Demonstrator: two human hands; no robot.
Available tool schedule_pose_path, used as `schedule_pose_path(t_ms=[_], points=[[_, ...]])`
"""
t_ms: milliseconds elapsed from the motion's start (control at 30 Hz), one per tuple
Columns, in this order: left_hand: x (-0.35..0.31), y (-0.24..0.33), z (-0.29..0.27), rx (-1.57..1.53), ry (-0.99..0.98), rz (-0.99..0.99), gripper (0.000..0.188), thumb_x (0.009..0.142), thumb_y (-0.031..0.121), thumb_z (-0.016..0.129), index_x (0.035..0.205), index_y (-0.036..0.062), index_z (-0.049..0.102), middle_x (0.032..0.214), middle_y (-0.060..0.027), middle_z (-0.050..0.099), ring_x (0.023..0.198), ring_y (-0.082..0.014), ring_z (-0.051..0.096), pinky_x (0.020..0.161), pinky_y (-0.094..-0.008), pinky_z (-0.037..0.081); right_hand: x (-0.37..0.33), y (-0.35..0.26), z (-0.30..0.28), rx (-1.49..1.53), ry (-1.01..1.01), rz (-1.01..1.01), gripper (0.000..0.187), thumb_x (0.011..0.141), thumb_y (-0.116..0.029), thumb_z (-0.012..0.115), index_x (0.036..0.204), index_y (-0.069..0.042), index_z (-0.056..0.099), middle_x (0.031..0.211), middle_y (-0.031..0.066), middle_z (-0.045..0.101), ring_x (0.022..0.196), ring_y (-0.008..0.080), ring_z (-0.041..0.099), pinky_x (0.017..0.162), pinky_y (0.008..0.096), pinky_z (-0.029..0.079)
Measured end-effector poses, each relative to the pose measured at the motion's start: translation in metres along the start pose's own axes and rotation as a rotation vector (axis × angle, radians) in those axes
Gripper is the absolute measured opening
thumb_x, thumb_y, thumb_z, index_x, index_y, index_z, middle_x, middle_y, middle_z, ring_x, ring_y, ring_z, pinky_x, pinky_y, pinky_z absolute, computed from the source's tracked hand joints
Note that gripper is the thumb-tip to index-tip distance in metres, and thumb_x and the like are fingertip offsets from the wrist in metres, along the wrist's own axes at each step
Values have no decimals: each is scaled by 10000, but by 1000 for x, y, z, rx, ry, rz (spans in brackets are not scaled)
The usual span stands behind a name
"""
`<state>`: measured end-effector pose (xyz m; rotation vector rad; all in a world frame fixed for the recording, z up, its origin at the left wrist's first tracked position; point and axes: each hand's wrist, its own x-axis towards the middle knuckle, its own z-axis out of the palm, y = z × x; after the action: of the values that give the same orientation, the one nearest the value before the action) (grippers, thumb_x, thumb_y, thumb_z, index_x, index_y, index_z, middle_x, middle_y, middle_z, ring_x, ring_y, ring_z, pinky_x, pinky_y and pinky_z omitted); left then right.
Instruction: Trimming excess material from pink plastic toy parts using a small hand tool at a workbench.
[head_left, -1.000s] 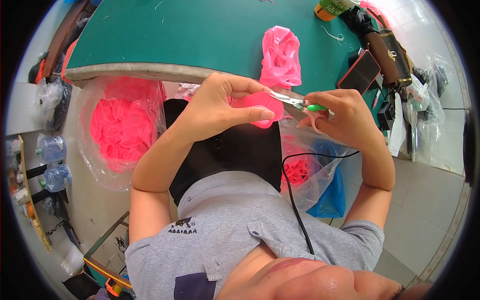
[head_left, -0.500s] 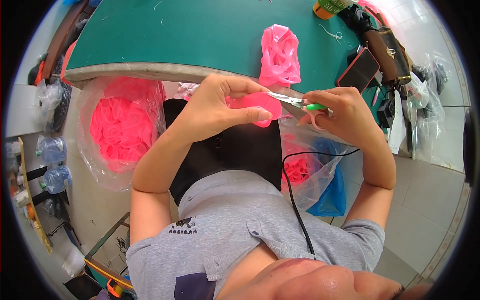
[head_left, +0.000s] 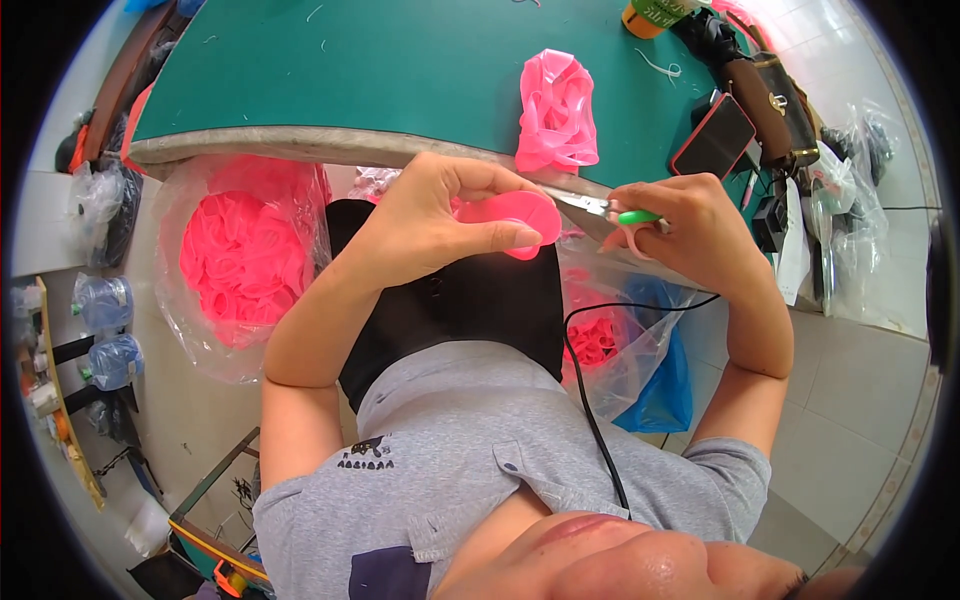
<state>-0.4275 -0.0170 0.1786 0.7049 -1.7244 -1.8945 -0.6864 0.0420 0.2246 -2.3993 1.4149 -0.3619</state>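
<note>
My left hand (head_left: 425, 210) pinches a loop of glossy pink band (head_left: 542, 215) between thumb and fingers, above my lap by the table edge. From the right, my right hand (head_left: 690, 225) holds small scissors (head_left: 636, 217) with green and pale pink handle parts. Their metal blades point left, with the tips close to the loop's upper rim and my left fingertips. Whether the blades touch the band I cannot tell. On the table just beyond lies a bundle of pink bands (head_left: 556, 110).
A clear bag of pink bands (head_left: 245, 260) stands at left; another pink pile (head_left: 592, 342) is in a bag below right. The green table (head_left: 380, 70) carries a phone (head_left: 714, 135), a brown bag (head_left: 760, 95) and thread scraps. A black cable (head_left: 580, 390) crosses my shirt.
The scissors have turned slightly and their blades sit a little farther right. The pink loop has shifted slightly in my left hand, which still holds it.
</note>
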Motion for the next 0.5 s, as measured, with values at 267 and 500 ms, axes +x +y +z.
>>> schedule_pose_path(t_ms=[267,500], points=[[-1,-1,0,-66,-11,-16,318,768,117,765,1022,-48,669,932,-73,679,852,-117,631,784,-253,516,-1,-4,-6,85,31,41,233,664,43,634,889,-7,672,685,118,654,534,173,614,502,256,471],[-4,-3,1,-194,7,-65,344,764,110,773,1041,-44,637,939,-90,680,852,-120,639,768,-247,519,14,34,1,58,116,339,118,827,-10,599,778,15,494,607,102,642,605,120,667,473,231,414]])
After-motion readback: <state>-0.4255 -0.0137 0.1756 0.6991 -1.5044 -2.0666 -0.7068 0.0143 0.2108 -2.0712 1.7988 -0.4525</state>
